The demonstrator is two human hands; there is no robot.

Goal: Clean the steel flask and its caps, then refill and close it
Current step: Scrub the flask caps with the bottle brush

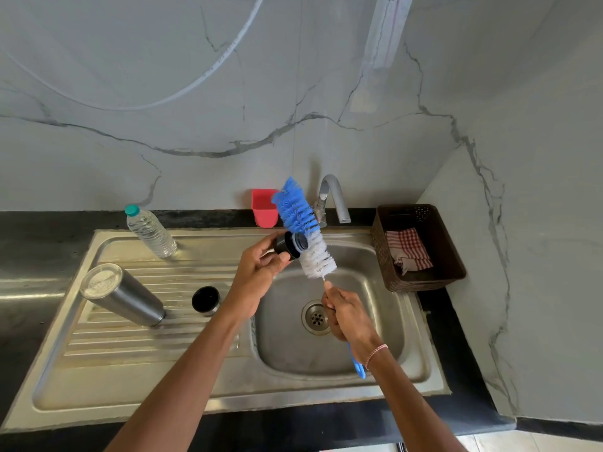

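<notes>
My left hand (261, 269) grips a black inner cap (290, 244) above the sink basin, its threaded end turned toward the brush. A blue and white bottle brush (303, 230) rests its bristles against that cap, and my right hand (346, 316) holds it by the thin handle. The steel flask (122, 295) stands upside down on the ribbed drainboard at the left. An outer steel cap (205, 299) with a dark inside sits open side up beside it.
A clear water bottle (150, 231) with a teal cap stands at the back of the drainboard. A red holder (264, 207) and the tap (332, 199) are behind the basin (368, 288). A brown basket (421, 249) with a checked cloth sits at the right.
</notes>
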